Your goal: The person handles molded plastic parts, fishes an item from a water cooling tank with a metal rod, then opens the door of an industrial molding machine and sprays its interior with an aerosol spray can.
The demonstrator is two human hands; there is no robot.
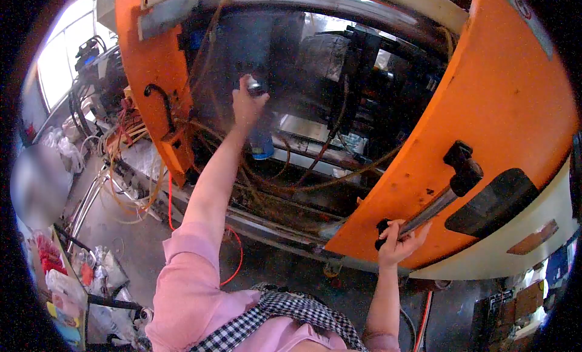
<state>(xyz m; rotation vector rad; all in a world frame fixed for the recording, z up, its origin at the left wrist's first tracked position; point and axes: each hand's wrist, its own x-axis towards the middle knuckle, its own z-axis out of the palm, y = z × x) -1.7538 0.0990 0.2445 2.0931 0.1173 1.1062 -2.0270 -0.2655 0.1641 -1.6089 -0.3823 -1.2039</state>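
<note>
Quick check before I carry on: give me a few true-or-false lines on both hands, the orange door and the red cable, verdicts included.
1. The right hand is at the lower end of the handle bar. True.
2. The left hand is flat on the orange door. False: it reaches into the machine opening, fingers around a small round object.
3. A black panel is on the same door as the handle bar. True.
4. The red cable is draped over the handle bar. False: it loops down near the left arm, away from the bar.
</note>
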